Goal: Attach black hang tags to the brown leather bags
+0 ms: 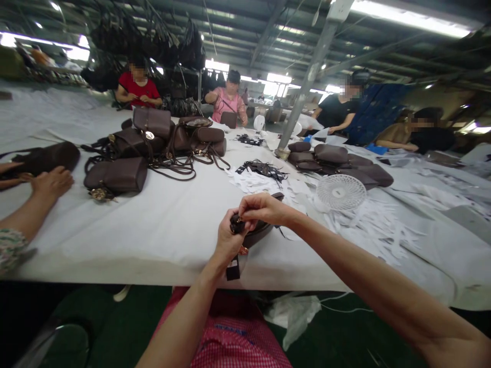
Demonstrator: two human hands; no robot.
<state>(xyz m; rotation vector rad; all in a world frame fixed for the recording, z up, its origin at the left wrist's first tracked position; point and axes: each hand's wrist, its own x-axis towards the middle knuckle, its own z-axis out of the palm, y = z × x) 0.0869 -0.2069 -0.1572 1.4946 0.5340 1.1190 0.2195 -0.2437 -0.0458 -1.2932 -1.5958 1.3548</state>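
Observation:
My left hand (227,240) is closed around a small dark strap piece (236,225) at the near edge of the white-covered table (161,225). A dark tag (232,269) hangs below that hand. My right hand (261,208) pinches the same piece from above, fingertips meeting the left hand's. Just behind both hands lies a brown bag (261,231), partly hidden by them.
Several brown handbags (153,143) are piled at the left centre, more brown bags (337,161) at the right. A small white fan (340,192) stands amid paper scraps (379,225). Another person's hands (49,181) hold a brown bag (42,159) at the left. Other people sit along the far side.

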